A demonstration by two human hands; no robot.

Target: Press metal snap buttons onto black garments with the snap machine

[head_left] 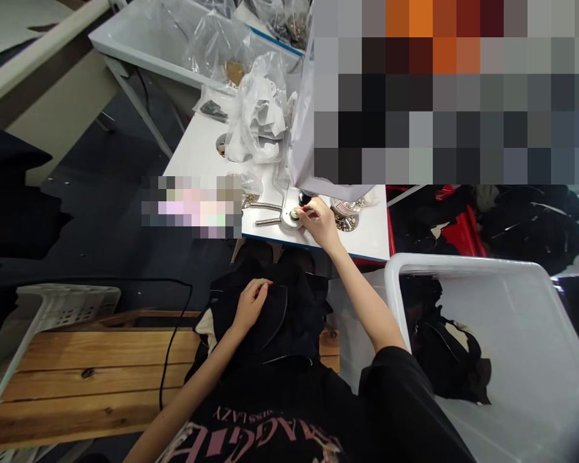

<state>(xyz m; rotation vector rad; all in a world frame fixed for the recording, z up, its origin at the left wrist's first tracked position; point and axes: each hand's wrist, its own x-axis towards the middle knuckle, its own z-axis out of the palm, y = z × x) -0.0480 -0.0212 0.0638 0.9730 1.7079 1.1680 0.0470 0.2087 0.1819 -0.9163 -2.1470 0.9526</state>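
My right hand (pixel 320 222) reaches over the white table, thumb and fingers pinched together at the round die (pixel 294 214) of a white press machine (pixel 289 222). Whatever small piece lies between the fingertips is too small to make out. A dark garment (pixel 270 328) with a curved seam and a pale patch at its left side is spread over my lap. On top of it rests my left hand (pixel 251 302), fingers extended together and lying on the cloth, with nothing visible in them.
Two springs (pixel 267 222) jut left from the press. Metal fasteners (pixel 346 222) fill a round hole in the white table (pixel 374 238). Plastic bags (pixel 263 109) stand behind. A white bin (pixel 525 308) with dark garments is right; a wooden bench (pixel 91 386) is left, with a black cable (pixel 174 334).
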